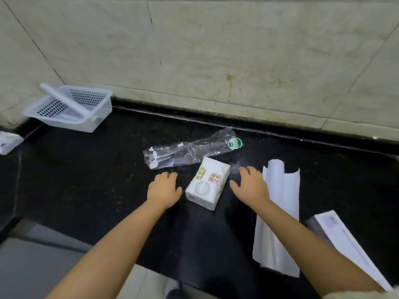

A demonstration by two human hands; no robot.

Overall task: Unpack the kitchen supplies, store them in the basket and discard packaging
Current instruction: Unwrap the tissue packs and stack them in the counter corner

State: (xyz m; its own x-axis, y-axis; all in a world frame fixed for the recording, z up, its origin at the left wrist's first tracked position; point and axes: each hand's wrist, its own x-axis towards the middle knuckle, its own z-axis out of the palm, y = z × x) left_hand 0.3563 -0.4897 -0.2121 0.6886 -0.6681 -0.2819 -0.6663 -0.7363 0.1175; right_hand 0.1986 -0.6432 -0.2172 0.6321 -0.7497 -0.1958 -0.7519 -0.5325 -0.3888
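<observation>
Cut off at the right edge: a white flat package (345, 240); at the left edge, a white object (8, 142), too partial to identify. White basket (71, 108) at far left by the wall, holding a white roll (64, 99). White box (207, 183) on the dark surface (86, 180), between left hand (165, 189) and right hand (250, 184), fingers spread, gripping nothing. Empty clear wrapper (190, 148) just behind; white sheet (278, 214) beside the right hand.

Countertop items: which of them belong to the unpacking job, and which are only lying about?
For the job:
- white box, between the left hand and right hand
- empty clear wrapper
- white roll
- long white package
- basket already holding a roll

Lying about:
- white object at the left edge, too cut off to identify
</observation>
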